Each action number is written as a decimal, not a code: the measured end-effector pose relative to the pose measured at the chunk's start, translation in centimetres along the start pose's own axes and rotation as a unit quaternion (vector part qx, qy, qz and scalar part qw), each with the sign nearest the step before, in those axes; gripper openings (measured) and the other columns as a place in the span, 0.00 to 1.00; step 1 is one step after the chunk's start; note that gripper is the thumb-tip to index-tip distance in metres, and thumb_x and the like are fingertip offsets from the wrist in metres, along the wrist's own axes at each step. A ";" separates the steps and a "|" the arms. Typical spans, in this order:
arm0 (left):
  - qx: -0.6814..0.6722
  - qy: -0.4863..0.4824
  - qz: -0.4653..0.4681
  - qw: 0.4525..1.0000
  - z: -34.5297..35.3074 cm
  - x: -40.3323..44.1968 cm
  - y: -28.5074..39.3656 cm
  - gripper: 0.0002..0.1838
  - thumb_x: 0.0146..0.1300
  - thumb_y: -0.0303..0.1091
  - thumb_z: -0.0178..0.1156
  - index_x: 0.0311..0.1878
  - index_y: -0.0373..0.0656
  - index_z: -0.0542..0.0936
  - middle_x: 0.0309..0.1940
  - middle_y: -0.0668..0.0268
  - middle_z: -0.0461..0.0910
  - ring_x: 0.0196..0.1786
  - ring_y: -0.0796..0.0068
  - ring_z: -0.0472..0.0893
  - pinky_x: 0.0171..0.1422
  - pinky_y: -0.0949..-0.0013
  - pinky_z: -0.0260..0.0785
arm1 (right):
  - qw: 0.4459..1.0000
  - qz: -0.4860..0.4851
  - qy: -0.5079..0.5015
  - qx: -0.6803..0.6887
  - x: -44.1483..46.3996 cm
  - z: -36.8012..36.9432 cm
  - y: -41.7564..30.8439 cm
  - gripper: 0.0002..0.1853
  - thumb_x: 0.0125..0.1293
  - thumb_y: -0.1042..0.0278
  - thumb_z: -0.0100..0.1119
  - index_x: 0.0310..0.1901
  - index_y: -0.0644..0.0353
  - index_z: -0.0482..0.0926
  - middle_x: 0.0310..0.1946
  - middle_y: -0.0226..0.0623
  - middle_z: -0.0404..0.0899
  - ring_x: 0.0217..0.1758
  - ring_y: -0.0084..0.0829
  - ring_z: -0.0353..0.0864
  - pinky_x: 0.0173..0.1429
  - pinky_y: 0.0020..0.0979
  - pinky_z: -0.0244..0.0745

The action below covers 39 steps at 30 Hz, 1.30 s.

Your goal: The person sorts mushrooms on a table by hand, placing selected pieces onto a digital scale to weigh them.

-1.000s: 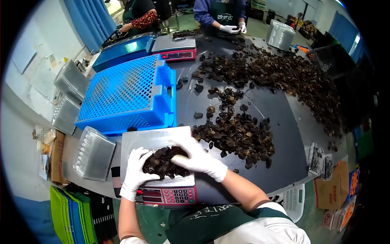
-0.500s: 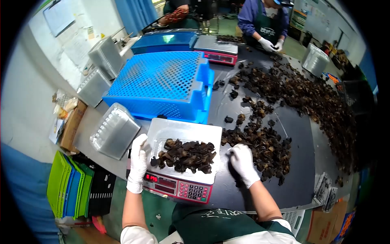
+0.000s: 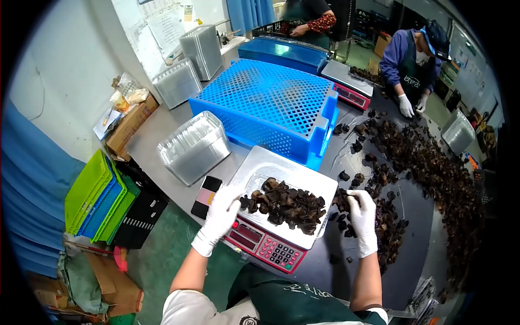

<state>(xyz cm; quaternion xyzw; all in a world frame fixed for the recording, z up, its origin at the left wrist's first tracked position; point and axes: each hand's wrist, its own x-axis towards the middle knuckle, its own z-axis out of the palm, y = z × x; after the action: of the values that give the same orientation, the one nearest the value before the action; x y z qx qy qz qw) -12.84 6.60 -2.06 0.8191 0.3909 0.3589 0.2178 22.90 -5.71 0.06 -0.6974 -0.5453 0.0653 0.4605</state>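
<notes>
Minding spills and a false reading at our loaded scale (image 3: 268, 250).

Our left hand (image 3: 219, 215) is at the left end of the clear tray (image 3: 261, 176) on the pan, fingers bent; we cannot tell whether they grip its rim. The heap of dark, leafy pieces (image 3: 290, 206) lies in that tray. Our right hand (image 3: 363, 222) dips to the loose pile (image 3: 391, 233) just right of the scale, thumb and fingertips drawn close; whether they pinch a piece, we cannot tell. Any weight from our left fingers could, we judge, skew the reading. Some pieces lie near the tray's rim, so a nudge might spill them. With the scale's keypad side at the table's (image 3: 147, 142) near edge, a tug toward us could unsettle it.
</notes>
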 end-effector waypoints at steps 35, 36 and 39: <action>-0.312 -0.037 -0.247 0.917 3.7 2.6 -1.4 0.13 0.68 0.22 0.50 0.55 0.32 0.71 0.38 0.61 0.77 0.25 0.80 0.79 0.27 0.77 0.75 | 0.915 0.247 -0.070 0.313 -5.5 4.7 -0.8 0.23 0.67 0.72 0.54 0.64 0.64 0.69 0.23 0.24 0.73 0.26 0.13 0.71 0.32 0.20 0.69; -0.294 -0.040 -0.224 0.928 3.5 3.6 -1.4 0.12 0.69 0.23 0.51 0.55 0.32 0.71 0.37 0.61 0.78 0.25 0.79 0.79 0.27 0.77 0.75 | 0.913 0.233 -0.055 0.331 -4.3 5.0 -0.1 0.22 0.67 0.73 0.54 0.63 0.65 0.70 0.24 0.23 0.72 0.26 0.12 0.70 0.31 0.19 0.68; -0.342 -0.007 -0.249 0.906 3.7 8.1 -1.8 0.10 0.69 0.24 0.52 0.52 0.34 0.72 0.37 0.62 0.79 0.27 0.76 0.81 0.28 0.75 0.75 | 0.931 0.164 -0.047 0.323 1.9 4.2 -1.9 0.22 0.68 0.74 0.50 0.64 0.63 0.71 0.23 0.23 0.73 0.23 0.12 0.69 0.28 0.18 0.64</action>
<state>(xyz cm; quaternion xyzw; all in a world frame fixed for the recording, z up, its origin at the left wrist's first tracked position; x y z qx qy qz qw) -7.36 13.83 -2.22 0.5731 0.4339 0.3988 0.5694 19.87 -1.80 -0.17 -0.5868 -0.3939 0.3447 0.6179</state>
